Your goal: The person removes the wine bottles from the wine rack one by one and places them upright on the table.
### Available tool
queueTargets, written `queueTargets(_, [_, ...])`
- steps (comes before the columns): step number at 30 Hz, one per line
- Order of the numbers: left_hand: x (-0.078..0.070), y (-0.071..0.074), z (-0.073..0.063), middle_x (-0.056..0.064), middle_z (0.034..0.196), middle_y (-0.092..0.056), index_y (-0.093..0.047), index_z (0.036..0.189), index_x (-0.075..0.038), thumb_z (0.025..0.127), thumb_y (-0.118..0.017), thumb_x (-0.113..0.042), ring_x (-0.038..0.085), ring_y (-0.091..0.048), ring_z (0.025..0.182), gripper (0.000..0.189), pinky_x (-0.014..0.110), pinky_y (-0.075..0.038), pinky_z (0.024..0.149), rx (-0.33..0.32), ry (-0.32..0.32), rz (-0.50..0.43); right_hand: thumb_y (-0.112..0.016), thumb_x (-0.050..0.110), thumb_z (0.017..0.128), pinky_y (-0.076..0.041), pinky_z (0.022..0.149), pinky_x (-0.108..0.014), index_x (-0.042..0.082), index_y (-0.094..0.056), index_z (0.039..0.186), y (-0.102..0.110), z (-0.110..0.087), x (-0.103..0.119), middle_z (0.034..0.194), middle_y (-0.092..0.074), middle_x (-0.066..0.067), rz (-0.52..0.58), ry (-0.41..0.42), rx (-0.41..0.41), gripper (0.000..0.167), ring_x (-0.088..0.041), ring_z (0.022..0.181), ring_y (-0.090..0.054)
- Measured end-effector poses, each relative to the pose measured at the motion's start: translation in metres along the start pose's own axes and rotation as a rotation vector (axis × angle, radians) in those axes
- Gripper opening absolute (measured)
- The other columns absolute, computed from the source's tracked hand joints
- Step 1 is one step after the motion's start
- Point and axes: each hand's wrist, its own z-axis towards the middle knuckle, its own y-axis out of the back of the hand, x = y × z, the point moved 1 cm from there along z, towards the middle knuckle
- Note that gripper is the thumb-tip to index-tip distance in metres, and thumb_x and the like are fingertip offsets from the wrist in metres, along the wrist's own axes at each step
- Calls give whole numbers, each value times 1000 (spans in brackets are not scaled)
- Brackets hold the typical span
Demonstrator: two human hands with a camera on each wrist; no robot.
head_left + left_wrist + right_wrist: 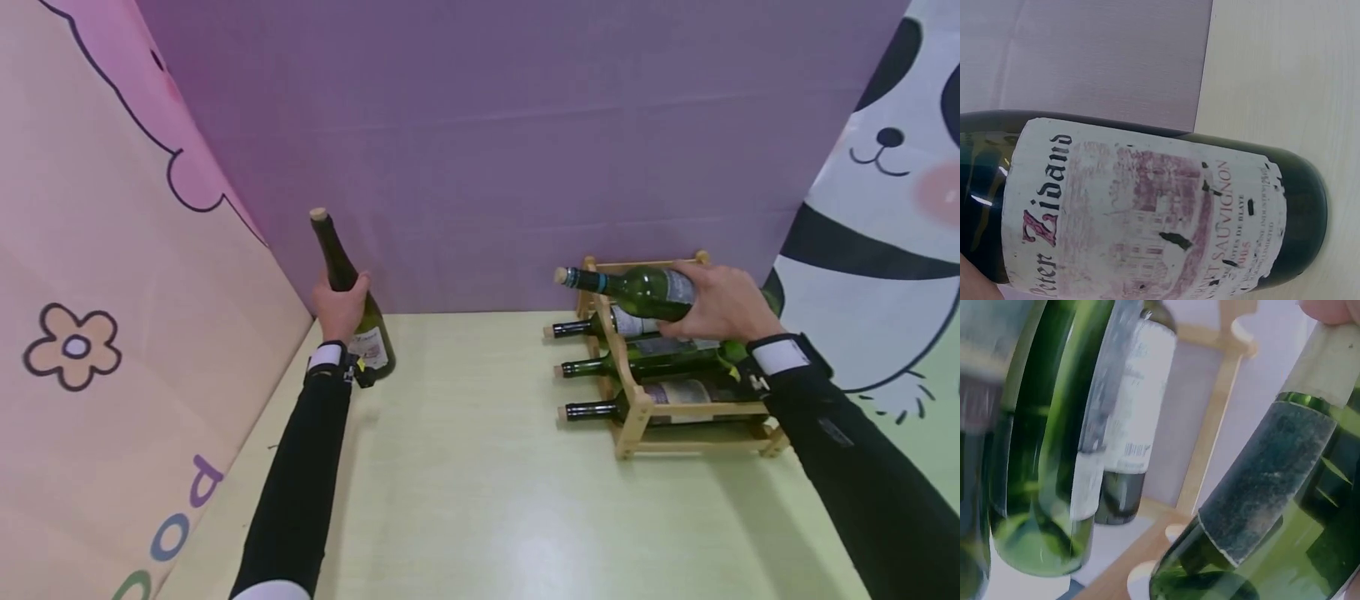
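Both hands are full: the left hand [341, 305] is wrapped round a dark green bottle [373, 320], neck up and leaning, at the left; whether its base touches down I cannot tell. The right hand [720, 302] grips a lighter green bottle [647, 287] by its lower body, neck pointing left, over the top of the rack [636, 407]. Behind everything hangs a plain purple backdrop [480, 150], and in front of it spreads the pale desk [465, 483]. A pink panel [150, 267] with an outlined flower and letters stands on the left, a panda panel [870, 308] on the right. Black sleeves [296, 483] cover the forearms. The wooden rack is on the right of the desk, and three more bottles [667, 364] lie in it, their necks jutting out to the left. Dark bands with white patches [782, 356] circle the wrists. The left bottle's scuffed label [1147, 212] reads "SAUVIGNON" beside a faded reddish picture. Smallest are the pale corks [561, 275] in the bottle mouths
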Motion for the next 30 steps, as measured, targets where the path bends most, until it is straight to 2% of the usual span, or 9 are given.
queueTargets(2, [1, 0, 0, 8, 111, -64, -60, 119, -11, 90, -73, -44, 24, -62, 99, 46, 45, -51, 92, 13, 12, -3, -92, 54, 59, -34, 54, -36, 5, -57, 142, 2, -2, 5, 54, -46, -2, 34, -7, -25, 103, -19, 50, -43])
queueTargets(5, [2, 0, 1, 10, 115, -63, -59, 122, -11, 89, -74, -47, 25, -61, 103, 51, 48, -50, 96, 29, 26, -14, -93, 51, 59, -35, 57, -38, 5, -57, 141, 4, -3, 12, 56, -48, -5, 78, -20, -65, 101, -22, 52, -44])
queueTargets(9, [3, 3, 3, 9, 117, -62, -58, 123, -12, 88, -74, -53, 24, -60, 105, 56, 47, -49, 98, 44, 41, -5, -93, 45, 60, -49, 63, -50, 6, -60, 137, 6, -3, 20, 75, -65, -19, 127, -25, -121, 93, -32, 64, -58])
queueTargets(12, [4, 5, 4, 9, 118, -62, -57, 123, -12, 86, -74, -57, 24, -60, 104, 61, 44, -49, 97, 48, 45, 10, -93, 41, 61, -53, 66, -55, 5, -61, 134, 7, -3, 24, 88, -70, -23, 178, -24, -152, 87, -36, 72, -64])
queueTargets(17, [3, 7, 6, 11, 121, -62, -56, 126, -11, 85, -74, -60, 24, -60, 105, 66, 44, -49, 97, 62, 42, 29, -92, 38, 64, -52, 64, -52, 6, -62, 132, 9, -5, 31, 89, -72, -20, 243, -37, -194, 81, -33, 72, -65])
queueTargets(22, [0, 9, 7, 13, 124, -60, -55, 129, -9, 86, -72, -61, 25, -59, 109, 69, 47, -48, 101, 75, 46, 42, -93, 31, 64, -50, 66, -48, 6, -64, 129, 12, -6, 37, 97, -73, -20, 334, -26, -253, 75, -34, 77, -67])
queueTargets(25, [-1, 11, 8, 13, 126, -60, -54, 129, -9, 86, -73, -62, 26, -58, 110, 70, 48, -47, 103, 81, 46, 44, -93, 24, 63, -49, 67, -39, 7, -65, 125, 15, -5, 43, 98, -74, -16, 392, -7, -306, 70, -28, 78, -67])
queueTargets(30, [1, 14, 9, 12, 128, -59, -54, 133, -10, 87, -74, -59, 26, -57, 114, 70, 48, -45, 107, 73, 31, 38, -94, 14, 61, -45, 71, -20, 7, -66, 125, 20, -2, 57, 100, -75, -13, 509, 24, -361, 70, -1, 82, -61])
